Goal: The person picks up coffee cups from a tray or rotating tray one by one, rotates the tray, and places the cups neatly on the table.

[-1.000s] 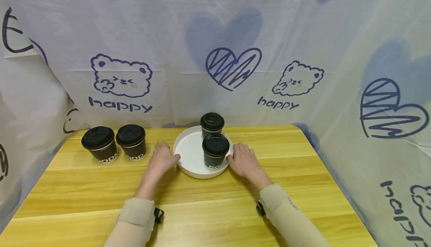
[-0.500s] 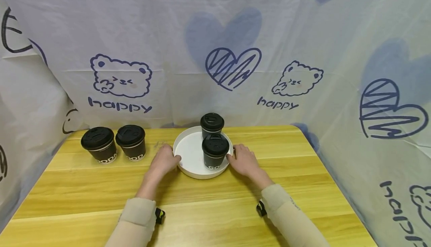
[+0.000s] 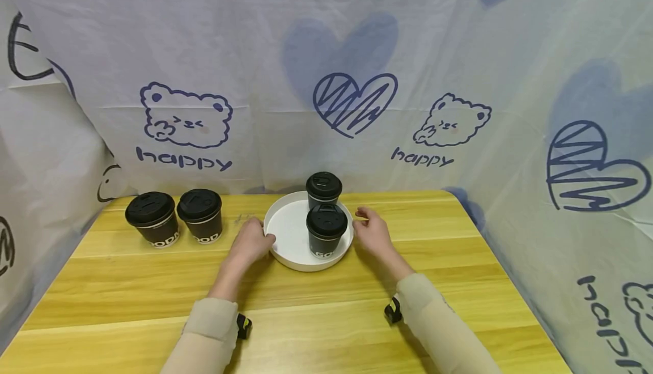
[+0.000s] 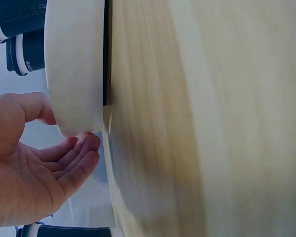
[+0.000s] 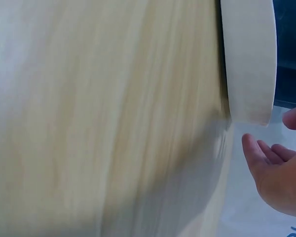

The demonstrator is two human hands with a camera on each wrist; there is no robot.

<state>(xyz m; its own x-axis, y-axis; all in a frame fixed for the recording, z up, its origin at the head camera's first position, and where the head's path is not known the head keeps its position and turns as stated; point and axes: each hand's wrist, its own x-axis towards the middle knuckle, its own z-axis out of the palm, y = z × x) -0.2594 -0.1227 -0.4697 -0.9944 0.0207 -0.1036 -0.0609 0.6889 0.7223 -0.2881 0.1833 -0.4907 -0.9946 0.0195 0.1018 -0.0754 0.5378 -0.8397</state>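
Observation:
A round white tray (image 3: 287,225) lies on the wooden table. Two dark paper cups with black lids stand upright on its right part, the front cup (image 3: 325,238) overlapping the rear cup (image 3: 324,188) in the head view. My left hand (image 3: 250,242) pinches the tray's left edge; in the left wrist view its thumb (image 4: 37,106) is over the rim and the fingertips (image 4: 90,143) meet the outer wall. Just off the right edge is my right hand (image 3: 373,233), fingers loosely bent. A gap shows between that hand (image 5: 278,170) and the tray wall (image 5: 249,64) in the right wrist view.
Two more lidded cups, an outer cup (image 3: 155,221) and an inner cup (image 3: 200,217), stand on the table (image 3: 316,323) left of the tray. A white cloth (image 3: 265,79) printed with hearts and bears hangs behind the table and along its sides.
My right hand has let go of the tray's right edge and moved slightly outward. The left hand keeps its hold, and the tray and cups look unmoved.

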